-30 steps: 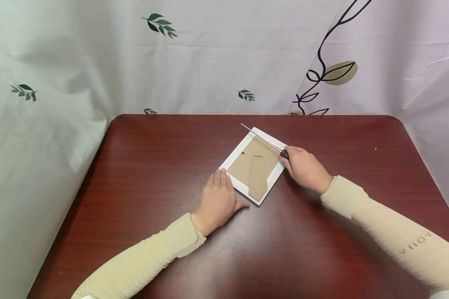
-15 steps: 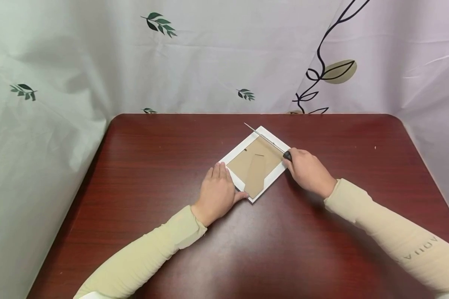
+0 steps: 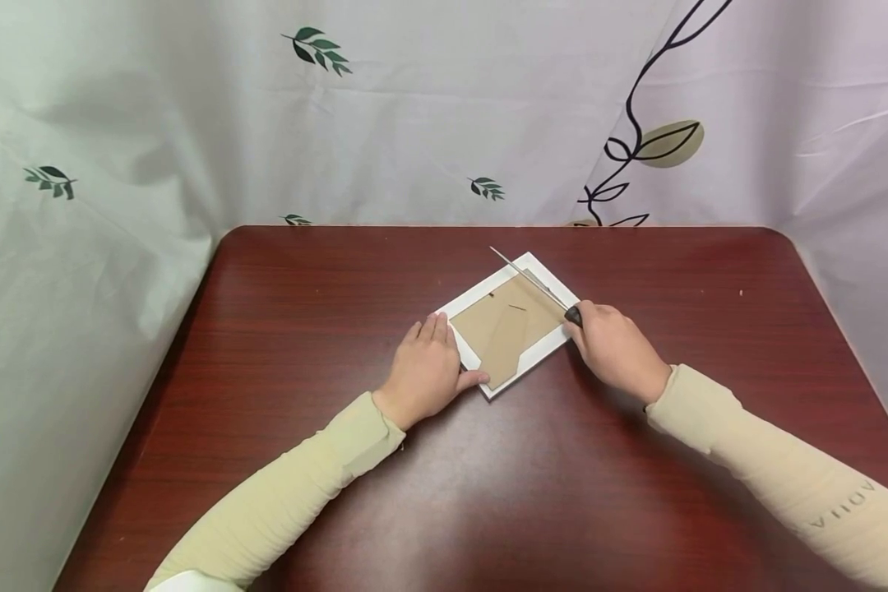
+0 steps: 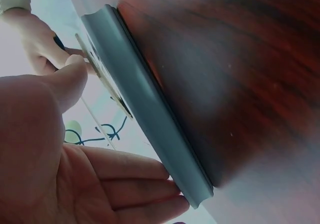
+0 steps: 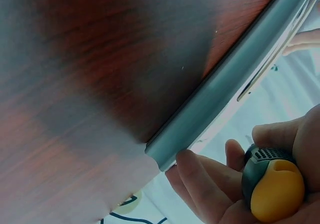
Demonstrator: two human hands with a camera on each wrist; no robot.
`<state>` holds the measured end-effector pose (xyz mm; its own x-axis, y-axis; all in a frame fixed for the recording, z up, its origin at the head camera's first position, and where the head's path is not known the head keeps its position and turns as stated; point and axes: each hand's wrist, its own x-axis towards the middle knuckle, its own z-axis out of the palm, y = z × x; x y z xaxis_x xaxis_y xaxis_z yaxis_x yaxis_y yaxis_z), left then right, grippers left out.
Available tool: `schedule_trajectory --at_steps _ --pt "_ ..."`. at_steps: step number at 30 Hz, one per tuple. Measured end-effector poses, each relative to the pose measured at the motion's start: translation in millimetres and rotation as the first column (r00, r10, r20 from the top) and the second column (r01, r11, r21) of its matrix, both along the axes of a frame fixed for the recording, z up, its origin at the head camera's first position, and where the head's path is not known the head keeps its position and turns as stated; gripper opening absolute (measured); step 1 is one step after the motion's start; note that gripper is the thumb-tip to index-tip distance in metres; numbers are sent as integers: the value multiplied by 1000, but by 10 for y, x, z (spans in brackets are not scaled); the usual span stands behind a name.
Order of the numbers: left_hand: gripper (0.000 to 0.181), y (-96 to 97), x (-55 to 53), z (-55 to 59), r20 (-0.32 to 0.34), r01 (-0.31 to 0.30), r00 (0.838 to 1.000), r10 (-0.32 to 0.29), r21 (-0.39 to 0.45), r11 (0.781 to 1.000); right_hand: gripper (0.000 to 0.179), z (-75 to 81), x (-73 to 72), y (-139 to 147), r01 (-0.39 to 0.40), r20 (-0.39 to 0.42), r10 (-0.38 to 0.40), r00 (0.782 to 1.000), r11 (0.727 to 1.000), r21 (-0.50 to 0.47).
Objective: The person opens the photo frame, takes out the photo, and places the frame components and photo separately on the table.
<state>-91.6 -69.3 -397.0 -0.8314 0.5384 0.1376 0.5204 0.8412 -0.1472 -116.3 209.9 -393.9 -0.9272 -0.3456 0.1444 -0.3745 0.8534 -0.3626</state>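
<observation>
A white picture frame (image 3: 464, 307) lies on the table with its brown backing board (image 3: 474, 321) and stand leg (image 3: 505, 345) facing up. My left hand (image 3: 425, 367) lies along its left end, fingers straight against the edge and thumb at the near corner. In the left wrist view those fingertips (image 4: 170, 204) touch the grey side of the frame. My right hand (image 3: 617, 345) grips a screwdriver (image 3: 573, 316) with a black and yellow handle (image 5: 277, 191). The metal shaft (image 3: 529, 279) slants across the frame's far right end. Some right fingers (image 5: 195, 179) touch the frame's side.
The reddish-brown wooden table (image 3: 303, 329) has rounded far corners. A pale curtain (image 3: 414, 107) with leaf prints hangs behind it and at both sides.
The picture frame has turned clockwise on the table. My left hand has shifted slightly away from me; my right hand, still gripping the screwdriver, has moved a little right and nearer.
</observation>
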Motion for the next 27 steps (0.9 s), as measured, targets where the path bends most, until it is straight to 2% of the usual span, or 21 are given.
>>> schedule_trajectory --at_steps 5,17,27 --pt "87 -3 -43 -8 33 -6 999 6 8 1000 16 8 61 7 10 14 -9 1000 1000 -1" --pt "85 5 -140 -4 80 -19 997 18 12 1000 16 9 179 3 10 -22 -10 1000 1000 -9" --pt "83 22 -227 7 164 -58 985 56 12 998 15 10 258 -10 0 -39 -1 999 1000 -14"
